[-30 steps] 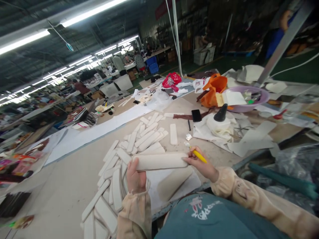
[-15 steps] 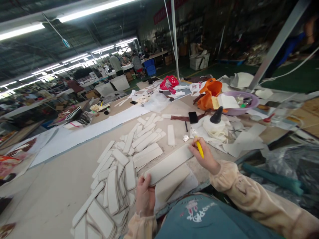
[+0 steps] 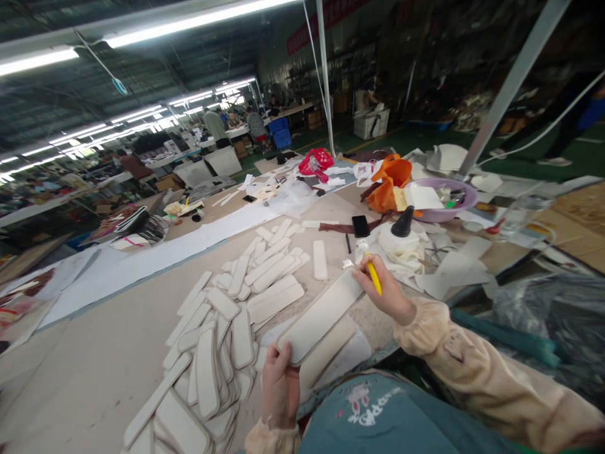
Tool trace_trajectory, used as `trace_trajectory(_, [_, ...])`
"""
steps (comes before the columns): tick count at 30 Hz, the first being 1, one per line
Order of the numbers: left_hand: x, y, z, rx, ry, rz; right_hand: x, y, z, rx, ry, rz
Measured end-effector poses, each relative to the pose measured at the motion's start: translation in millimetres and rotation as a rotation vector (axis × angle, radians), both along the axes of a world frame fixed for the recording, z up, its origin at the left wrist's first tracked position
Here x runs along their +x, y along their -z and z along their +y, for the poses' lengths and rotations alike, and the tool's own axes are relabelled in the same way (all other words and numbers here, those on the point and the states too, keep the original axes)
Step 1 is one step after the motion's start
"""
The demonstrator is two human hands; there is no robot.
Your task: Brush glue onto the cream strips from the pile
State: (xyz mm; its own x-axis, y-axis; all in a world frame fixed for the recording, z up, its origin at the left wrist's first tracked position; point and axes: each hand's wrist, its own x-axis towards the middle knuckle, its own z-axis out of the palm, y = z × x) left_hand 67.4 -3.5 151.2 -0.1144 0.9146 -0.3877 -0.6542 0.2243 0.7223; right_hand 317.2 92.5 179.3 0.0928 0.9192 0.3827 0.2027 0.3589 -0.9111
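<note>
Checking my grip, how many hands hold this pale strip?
2: left hand at the near end of the pale strip, right hand at its far end, holding a yellow tool.

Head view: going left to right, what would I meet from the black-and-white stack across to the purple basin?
Black-and-white stack, left hand, held pale strip, right hand, purple basin.

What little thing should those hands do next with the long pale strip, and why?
Perhaps ease the right hand off the far end of the pale strip: that hand also holds a yellow tool, and the left hand pinches the near end.
</note>
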Motion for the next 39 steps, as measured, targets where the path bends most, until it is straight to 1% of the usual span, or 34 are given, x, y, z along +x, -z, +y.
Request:
trace_trajectory(8, [8,-2.1,-1,0.016,0.045,0.020,8,-8.9,6,0.016,-0.001,0.000])
trace_trajectory(12, [14,-6.8,-4,0.019,0.165,0.043,18,-10.1,14,0.023,0.034,-0.029])
trace_trajectory(14, [19,-7.3,-5,-0.001,0.230,0.066,25,-7.0,24,0.026,0.044,-0.016])
trace_trajectory(16, [25,-6.5,-5,-0.041,0.263,0.104,30,-1.9,35,0.006,0.031,0.008])
trace_trajectory(21, [41,-3.3,-6,-0.127,0.263,0.231,35,5.8,52,-0.072,-0.003,0.048])
trace_trajectory(24, [47,0.5,-8,-0.139,0.261,0.251,38,5.1,53,-0.110,-0.045,0.061])
trace_trajectory(29, [57,5.8,-8,-0.148,0.262,0.257,47,3.3,48,-0.143,-0.063,-0.031])
trace_trajectory(34, [71,3.4,-4,-0.126,0.259,0.270,55,1.9,48,-0.135,-0.092,0.090])
trace_trajectory(39, [85,2.0,-3,-0.104,0.243,0.246,62,-2.8,49,-0.108,-0.051,0.123])
